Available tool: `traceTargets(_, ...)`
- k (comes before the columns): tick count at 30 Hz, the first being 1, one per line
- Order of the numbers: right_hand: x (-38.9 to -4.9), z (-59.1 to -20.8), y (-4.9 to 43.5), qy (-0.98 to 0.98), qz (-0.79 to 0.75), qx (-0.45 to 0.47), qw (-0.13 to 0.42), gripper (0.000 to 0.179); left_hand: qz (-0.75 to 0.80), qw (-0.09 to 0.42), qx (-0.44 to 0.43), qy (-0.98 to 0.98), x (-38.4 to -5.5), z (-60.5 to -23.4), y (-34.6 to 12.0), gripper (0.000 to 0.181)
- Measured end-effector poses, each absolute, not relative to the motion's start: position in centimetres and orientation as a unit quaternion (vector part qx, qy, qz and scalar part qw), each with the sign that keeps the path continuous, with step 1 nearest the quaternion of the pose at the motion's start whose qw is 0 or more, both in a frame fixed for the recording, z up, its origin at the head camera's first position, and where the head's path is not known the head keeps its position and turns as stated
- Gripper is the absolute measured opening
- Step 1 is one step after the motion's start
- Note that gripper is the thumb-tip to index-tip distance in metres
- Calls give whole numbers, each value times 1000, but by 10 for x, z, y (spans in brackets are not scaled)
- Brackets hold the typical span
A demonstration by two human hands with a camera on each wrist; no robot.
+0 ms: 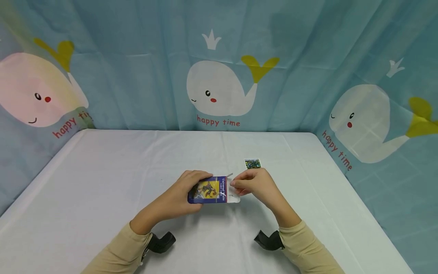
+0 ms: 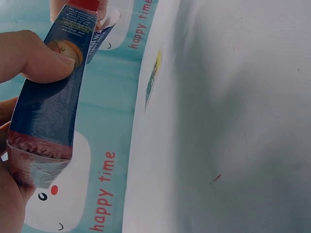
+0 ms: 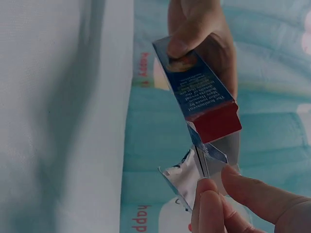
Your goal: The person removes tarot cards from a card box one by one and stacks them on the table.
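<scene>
A blue tarot card box (image 1: pixel 207 189) with a yellow picture lies sideways in my left hand (image 1: pixel 186 192), which grips it with the thumb along one narrow side. Its flap end points right and is open, with a crumpled white flap (image 3: pixel 183 175) hanging out. At that end my right hand (image 1: pixel 256 185) has its thumb and fingers close together. In the right wrist view, thin card-like edges (image 3: pixel 200 160) run from the box mouth to those fingertips. I cannot tell whether they are cards or part of the flap. The box's inside is hidden.
A small picture card (image 1: pixel 253 163) lies on the white-covered table (image 1: pixel 154 152) just beyond my right hand. A blue curtain (image 1: pixel 143 76) with whale prints surrounds the back and sides. A black wrist mount (image 1: pixel 163 242) sits under each sleeve.
</scene>
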State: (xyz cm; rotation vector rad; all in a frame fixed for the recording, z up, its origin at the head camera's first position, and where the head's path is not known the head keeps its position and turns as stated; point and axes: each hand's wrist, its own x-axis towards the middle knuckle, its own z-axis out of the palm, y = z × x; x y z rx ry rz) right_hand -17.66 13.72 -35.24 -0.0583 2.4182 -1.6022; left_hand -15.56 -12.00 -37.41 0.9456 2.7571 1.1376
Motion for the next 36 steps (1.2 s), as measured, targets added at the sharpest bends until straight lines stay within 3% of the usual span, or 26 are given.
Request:
traceTargets(24, -173, -360, 123, 833, -542, -23, 106, 16, 371, -6, 316, 873, -154, -373, -118, 74)
traceTargets(36, -177, -355, 132, 834, -537, -6, 128, 21, 371, -9, 306, 877, -152, -370, -120, 77)
